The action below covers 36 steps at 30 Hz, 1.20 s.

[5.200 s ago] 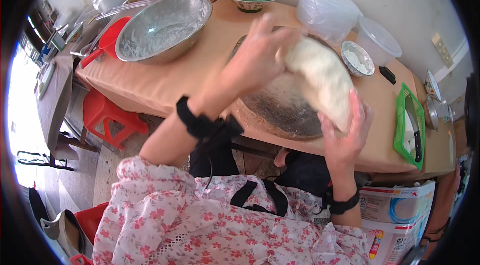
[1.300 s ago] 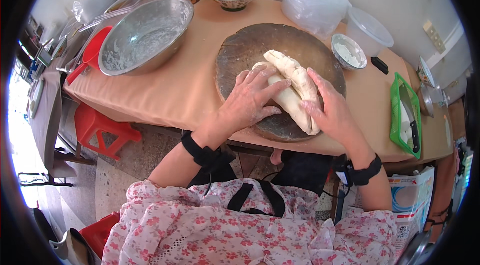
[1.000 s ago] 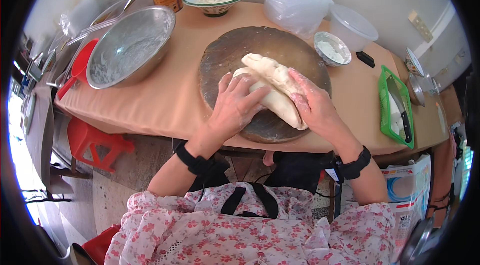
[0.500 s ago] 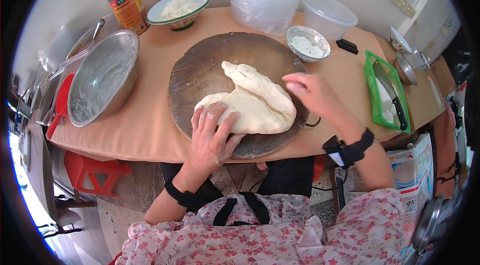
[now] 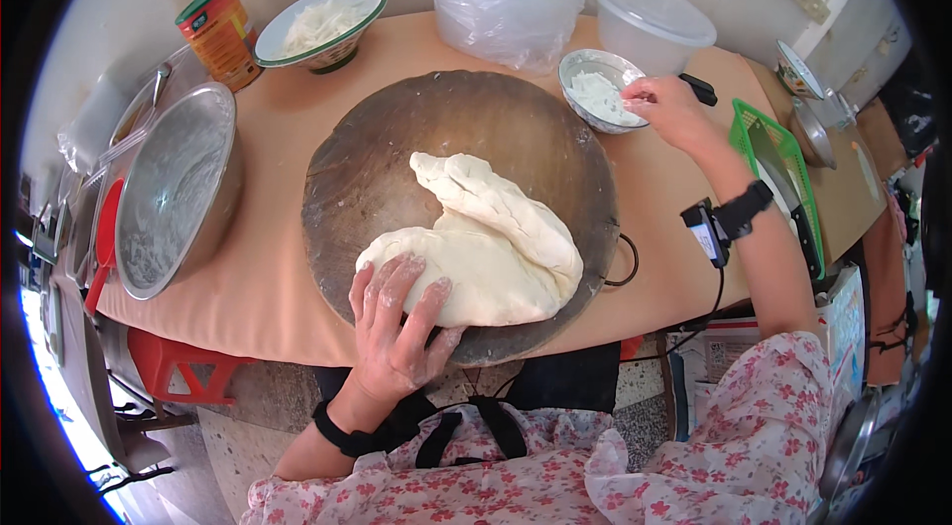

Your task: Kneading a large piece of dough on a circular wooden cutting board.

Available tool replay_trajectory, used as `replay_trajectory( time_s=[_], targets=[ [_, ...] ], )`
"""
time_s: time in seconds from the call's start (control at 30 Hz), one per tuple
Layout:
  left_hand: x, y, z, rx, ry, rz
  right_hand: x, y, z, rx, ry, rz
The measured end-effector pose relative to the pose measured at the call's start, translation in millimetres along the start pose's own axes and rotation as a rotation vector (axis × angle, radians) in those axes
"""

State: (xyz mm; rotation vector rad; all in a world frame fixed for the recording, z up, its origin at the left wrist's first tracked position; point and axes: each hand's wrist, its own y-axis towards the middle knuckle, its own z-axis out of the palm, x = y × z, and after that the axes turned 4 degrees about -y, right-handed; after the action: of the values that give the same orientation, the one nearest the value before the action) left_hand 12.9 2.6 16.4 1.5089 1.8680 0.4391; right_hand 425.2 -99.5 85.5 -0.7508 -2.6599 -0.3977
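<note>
The dough [image 5: 486, 247] is laid on the round wooden board [image 5: 397, 148]. Its near edge is pressed by the spread fingers [image 5: 397, 287] of the left hand [image 5: 397, 332]. Beyond the board, flour is pinched by the right hand [image 5: 669, 109] at the small bowl [image 5: 595, 94].

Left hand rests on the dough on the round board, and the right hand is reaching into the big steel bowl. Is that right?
Not quite. In the head view the left hand does rest on the dough on the round board, but the right hand is at the small flour bowl, not the big steel bowl.
</note>
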Motion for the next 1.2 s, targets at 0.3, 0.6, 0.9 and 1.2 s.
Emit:
replay_trajectory(
  time_s=[0.3,0.6,0.9,1.2],
  targets=[
    [0,0,-3,0.045,0.002,0.010,6,42,24,0.196,-0.082,-0.033],
    [-1,2,-4,0.050,-0.008,0.021,5,50,34,0.288,-0.130,-0.016],
    [-2,2,-2,0.042,-0.023,0.009,-16,47,26,0.201,0.137,0.098],
    [0,-1,1,-0.011,-0.059,-0.014,111,-29,-2,0.470,0.639,-0.042]
  ],
)
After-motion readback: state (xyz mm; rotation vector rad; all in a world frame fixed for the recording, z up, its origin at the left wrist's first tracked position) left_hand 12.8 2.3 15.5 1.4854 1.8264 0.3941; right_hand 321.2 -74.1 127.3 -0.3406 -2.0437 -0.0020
